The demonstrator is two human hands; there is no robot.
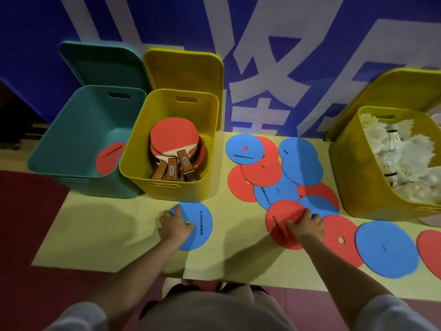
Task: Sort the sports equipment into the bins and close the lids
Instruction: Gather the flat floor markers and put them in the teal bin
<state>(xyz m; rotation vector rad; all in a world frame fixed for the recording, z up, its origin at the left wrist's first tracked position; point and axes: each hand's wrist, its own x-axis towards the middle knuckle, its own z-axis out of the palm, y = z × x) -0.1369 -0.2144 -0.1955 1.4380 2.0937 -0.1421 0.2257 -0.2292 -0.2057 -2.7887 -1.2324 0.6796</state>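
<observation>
At lower centre the left hand pinches a blue disc lying on the yellow mat. Right of it, the right hand grips a red disc at the edge of the scattered disc pile. Behind stand the open teal bin, the yellow bin of table tennis paddles, and, at right, the shuttlecock bin.

- blue disc under the left hand: dark print along one edge, latin part reads "sonice", characters before it too small to read
- blue disc at the back of the pile: same "sonice" mark
- blue disc in the middle of the pile: same mark, partly covered
- red disc in the teal bin: dark print, unreadable
- paddle handles in the yellow bin: small labels, unreadable
- blue wall banner: large white characters, cropped, unreadable
</observation>
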